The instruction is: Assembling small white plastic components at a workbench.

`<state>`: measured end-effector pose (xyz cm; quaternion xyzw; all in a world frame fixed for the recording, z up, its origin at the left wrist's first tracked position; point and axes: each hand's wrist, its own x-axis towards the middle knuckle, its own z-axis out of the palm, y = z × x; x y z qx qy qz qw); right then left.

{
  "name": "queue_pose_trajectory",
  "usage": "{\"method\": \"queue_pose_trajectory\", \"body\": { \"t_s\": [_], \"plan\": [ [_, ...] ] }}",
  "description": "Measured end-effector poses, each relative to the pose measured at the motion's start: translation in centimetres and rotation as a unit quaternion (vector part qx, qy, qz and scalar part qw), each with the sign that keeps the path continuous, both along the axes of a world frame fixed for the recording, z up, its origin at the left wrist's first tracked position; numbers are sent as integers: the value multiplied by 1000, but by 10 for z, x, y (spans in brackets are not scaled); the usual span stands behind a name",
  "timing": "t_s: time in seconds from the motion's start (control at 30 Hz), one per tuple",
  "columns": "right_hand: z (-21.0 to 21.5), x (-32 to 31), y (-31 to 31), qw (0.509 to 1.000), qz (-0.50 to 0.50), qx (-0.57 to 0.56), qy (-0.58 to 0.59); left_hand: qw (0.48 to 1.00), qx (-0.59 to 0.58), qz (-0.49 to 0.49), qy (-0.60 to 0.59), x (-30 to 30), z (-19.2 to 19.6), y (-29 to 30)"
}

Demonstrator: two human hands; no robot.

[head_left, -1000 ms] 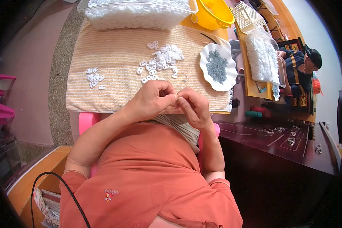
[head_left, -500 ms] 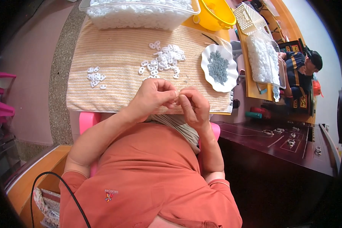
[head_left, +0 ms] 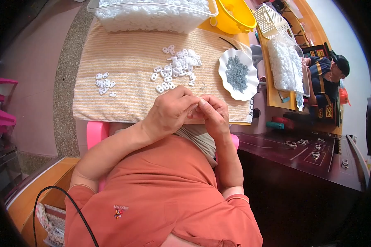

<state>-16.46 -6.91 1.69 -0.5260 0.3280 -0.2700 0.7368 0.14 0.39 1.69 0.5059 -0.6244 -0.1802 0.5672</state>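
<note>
My left hand (head_left: 173,109) and my right hand (head_left: 214,114) meet over the near edge of a striped towel (head_left: 123,53), fingertips pinched together. Whatever lies between the fingertips is too small and hidden to name. Just beyond them, several small white plastic pieces with two holes (head_left: 165,86) lie close to my left hand, below a larger loose heap of the same kind (head_left: 184,61). Off to the left sits a smaller group of white pieces (head_left: 105,84). On the right, a white scalloped plate (head_left: 248,94) holds many tiny grey-blue parts (head_left: 236,74).
A clear bin (head_left: 152,22) full of white pieces stands at the far edge beside a yellow basin (head_left: 235,18). To the right, another person (head_left: 323,78) sits by a second clear container (head_left: 285,61) of white pieces. A black cable (head_left: 70,197) runs at lower left.
My left hand has turned and shifted slightly, its knuckles now more on top. More white pieces show beyond it. Both hands' fingertips still meet, now a little to the right.
</note>
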Motion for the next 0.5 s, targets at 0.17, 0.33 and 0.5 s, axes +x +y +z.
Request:
{"method": "queue_pose_trajectory", "body": {
  "t_s": [0.17,0.33,0.5],
  "plan": [
    [3,-2,-2,999,17,47,-3,998,-29,-5,-59,2,1,-1],
    [4,-3,-4,996,30,76,-21,997,-38,-11,-65,2,-1,-1],
    [6,-3,-3,997,23,79,0,997,-44,0,-70,1,0,0]
  ]
}}
